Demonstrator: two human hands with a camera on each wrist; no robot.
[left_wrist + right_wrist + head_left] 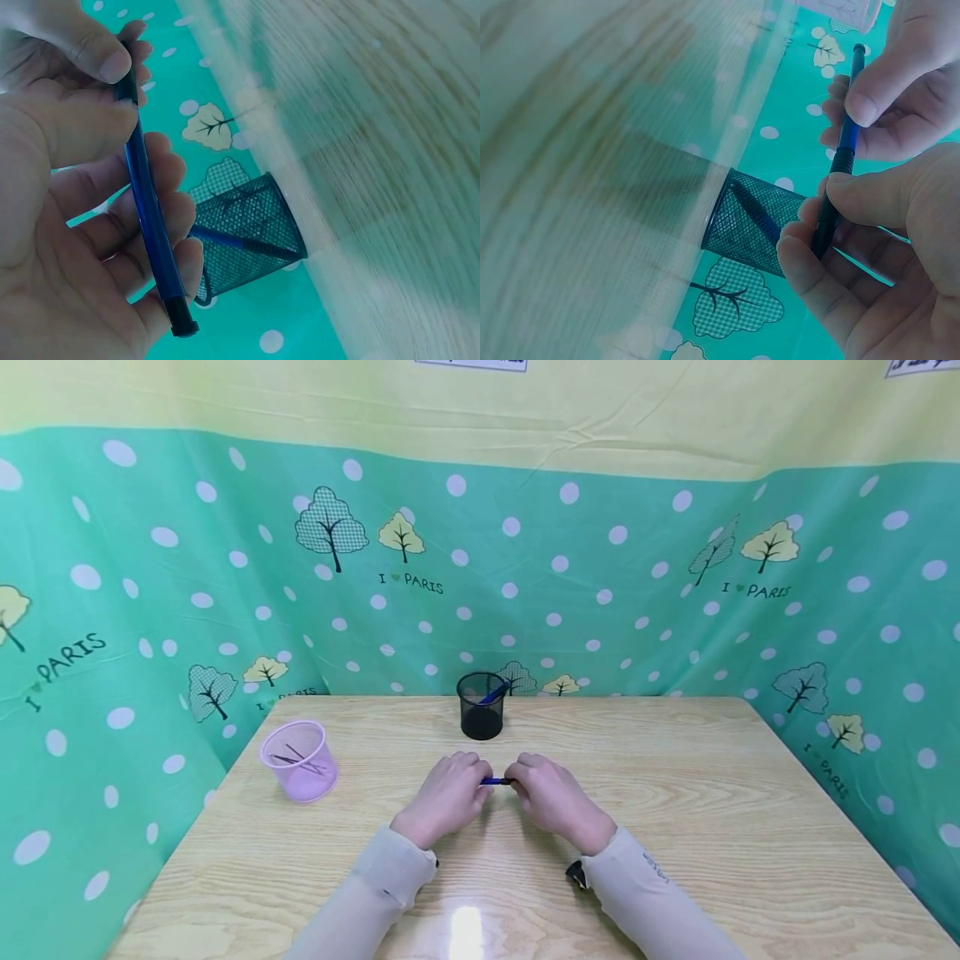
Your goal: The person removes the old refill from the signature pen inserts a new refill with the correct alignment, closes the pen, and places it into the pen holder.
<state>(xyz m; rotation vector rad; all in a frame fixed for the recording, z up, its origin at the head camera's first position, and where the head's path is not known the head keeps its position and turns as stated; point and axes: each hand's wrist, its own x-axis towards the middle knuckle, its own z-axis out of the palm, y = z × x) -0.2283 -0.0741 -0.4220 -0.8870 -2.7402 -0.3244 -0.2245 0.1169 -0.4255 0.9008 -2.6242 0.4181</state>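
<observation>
Both hands hold one pen (493,782) level between them, above the middle of the table. It has a blue barrel with a black end piece, plainest in the left wrist view, where the blue barrel (150,210) lies across the fingers. My left hand (450,792) grips that barrel between thumb and fingers. With thumb and fingertips my right hand (557,797) pinches the black grip section (843,161) at the other end. The pen's tip is hidden by the right fingers. Just beyond the hands stands a black mesh pen cup (482,720), upright, with another blue pen (495,693) leaning inside.
A lilac mesh cup (310,787) stands toward the table's left edge, holding several thin dark sticks (300,760). The wooden table (675,777) ends at a green polka-dot curtain (600,568) behind and at both sides.
</observation>
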